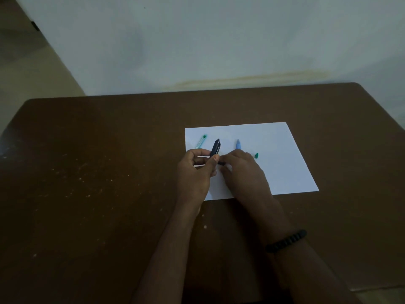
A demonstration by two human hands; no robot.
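Work in hand: putting together or taking apart the black pen [215, 148] over a sheet of paper [285, 163]; which of the two cannot be told.
Left hand [197, 170]: fingers and thumb curled round the lower part of the black pen, holding it tilted above the paper's near left part, its clip end pointing away from the person.
Right hand [243, 170]: fingertips brought together at a small black piece [221, 163] just beside the pen's lower end, and it appears to pinch that piece.
Black piece: not seated on the pen, or only just; the join is hidden behind the left thumb.
Green pen [201, 141]: lies on the paper's far left, partly behind the left hand, apparently without its cap.
Green cap [256, 155]: lies apart on the paper, right of the right hand.
Blue pen [238, 144]: on the paper just beyond the right knuckles; only its far end shows.
Progress, as a judgement: midway; one pen is being handled, and the green pen and its cap are not joined.
Tabletop [98, 172]: brown, speckled with pale flecks.
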